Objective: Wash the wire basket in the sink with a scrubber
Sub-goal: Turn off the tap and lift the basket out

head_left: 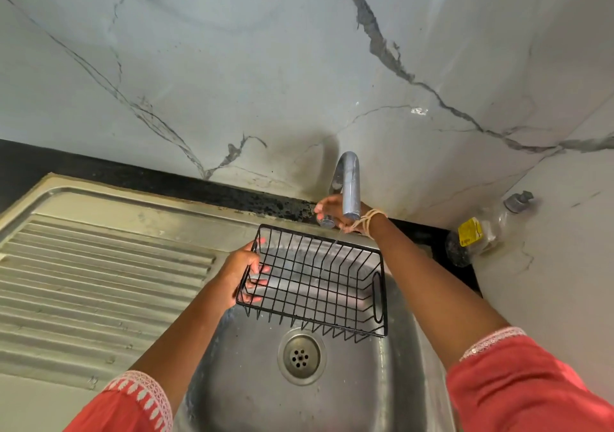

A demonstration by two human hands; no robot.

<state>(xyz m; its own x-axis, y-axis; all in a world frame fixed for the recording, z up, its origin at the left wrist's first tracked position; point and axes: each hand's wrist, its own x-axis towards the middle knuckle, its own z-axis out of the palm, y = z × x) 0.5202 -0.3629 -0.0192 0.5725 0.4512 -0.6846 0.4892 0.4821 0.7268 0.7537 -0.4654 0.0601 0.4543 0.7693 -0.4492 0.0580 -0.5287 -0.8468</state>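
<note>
A black wire basket (315, 282) is held above the steel sink (392, 381), tilted a little, with its open top facing up and a thin stream of water (336, 240) falling into it from the curved tap spout (350, 185). The left hand (244, 270) grasps the basket's left end, the thumb over the rim and the fingers curled through the wires from the inside. The right hand (335, 210) reaches behind the spout to the tap's base; its fingers are bent around the small knob (326, 222) there, and a pale thread bracelet (367, 220) circles the wrist. The round drain (300, 355) lies just below the basket's near edge. A ribbed draining board (99, 275) stretches to the left of the basin. At the right, on the dark bench (463, 275) by the marble-patterned wall (265, 66), lies a clear plastic bottle (481, 228) with a yellow label. Both forearms come out of coral sleeves (531, 385) with white trim. No scrubber can be made out.
</note>
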